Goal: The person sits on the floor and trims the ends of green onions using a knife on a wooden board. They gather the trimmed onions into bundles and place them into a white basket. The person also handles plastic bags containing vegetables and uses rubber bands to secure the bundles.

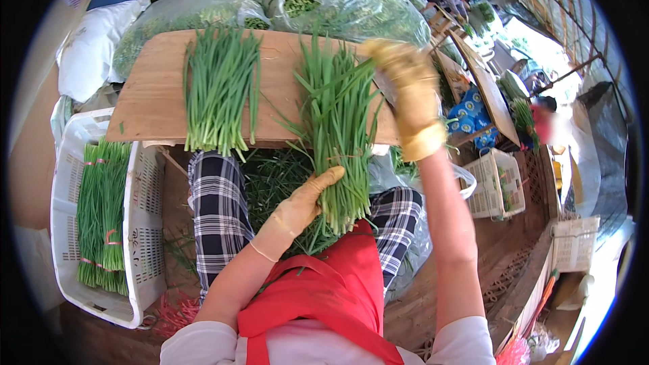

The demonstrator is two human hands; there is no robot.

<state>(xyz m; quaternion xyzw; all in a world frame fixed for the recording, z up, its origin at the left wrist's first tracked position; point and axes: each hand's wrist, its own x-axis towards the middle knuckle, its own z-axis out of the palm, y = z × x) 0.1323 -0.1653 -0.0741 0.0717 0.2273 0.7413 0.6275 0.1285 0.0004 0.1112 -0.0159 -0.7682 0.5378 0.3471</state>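
Observation:
My left hand (307, 197), in a thin pale-yellow glove, is wrapped round the lower stems of a thick bunch of garlic chives (338, 111). The bunch leans over the near edge of a wooden board (152, 88), its cut ends towards me and its leaf tips on the wood. My right hand (405, 74), in a yellowish glove, is beside the leaf tips at the board's right end; motion smears its fingers. A second pile of garlic chives (220, 88) lies flat on the board to the left, untouched.
At the left, a white plastic crate (145, 230) holds banded bunches (101, 216). Large clear bags of greens (351, 3) stand behind the board. Loose leaves (270, 182) lie between my knees, and red bands (176, 314) near the crate. Another crate (497, 186) is at right; people are farther back.

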